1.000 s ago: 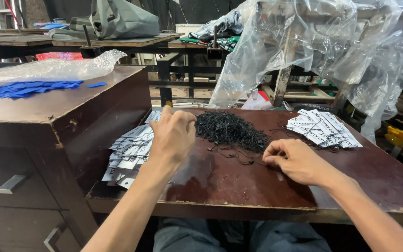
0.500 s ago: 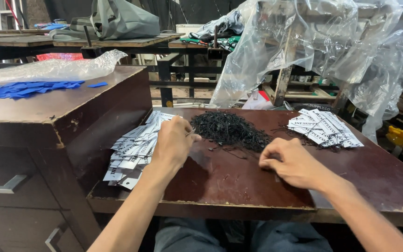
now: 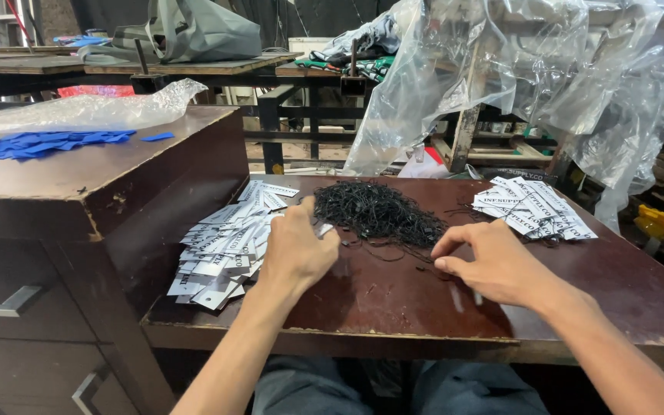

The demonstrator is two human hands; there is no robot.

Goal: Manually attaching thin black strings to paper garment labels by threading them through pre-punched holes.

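My left hand (image 3: 297,250) is curled at the right edge of a spread pile of white printed tags (image 3: 220,246), its fingers closed on one white tag that shows past the fingertips. A heap of thin black strings (image 3: 378,211) lies in the middle of the dark brown table (image 3: 393,315), just beyond both hands. My right hand (image 3: 493,265) rests on the table right of the heap. Its thumb and forefinger are apart, next to a few loose strings. A second pile of white tags (image 3: 533,207) lies at the far right.
A brown drawer cabinet (image 3: 94,192) stands against the table's left side, with blue pieces (image 3: 40,144) and a clear plastic bag (image 3: 78,111) on top. Clear plastic sheeting (image 3: 532,77) hangs over a wooden frame behind. Other benches stand further back.
My left hand has come down off the tag pile toward the near edge of the string heap. My right hand has loosened, and its thumb and forefinger have spread apart.
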